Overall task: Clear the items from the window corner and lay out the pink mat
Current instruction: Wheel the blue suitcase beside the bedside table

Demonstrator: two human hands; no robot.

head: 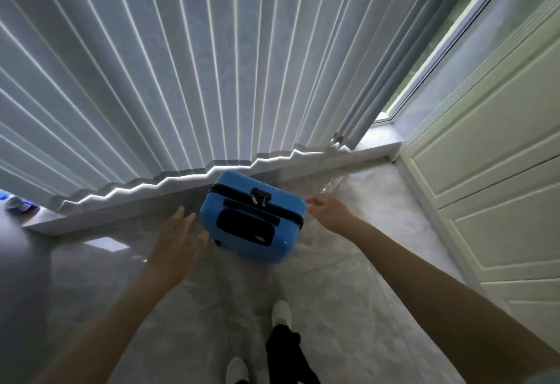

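Note:
A blue hard-shell suitcase [253, 217] stands upright on the marble floor, close against the low window ledge [303, 168]. Its top shows a black zip, a lock and a dark recessed handle. My left hand [177, 241] is just left of the case, fingers straight and spread, holding nothing. My right hand [328, 210] is at the case's right top corner, fingers loosely extended, fingertips near or touching the edge. No pink mat is in view.
Vertical grey blinds [181, 65] hang over the window behind the ledge. A cream panelled cabinet [491, 186] stands along the right wall. A clear glass object [328, 183] sits in the corner by the ledge. My feet in white shoes [280, 312] are below.

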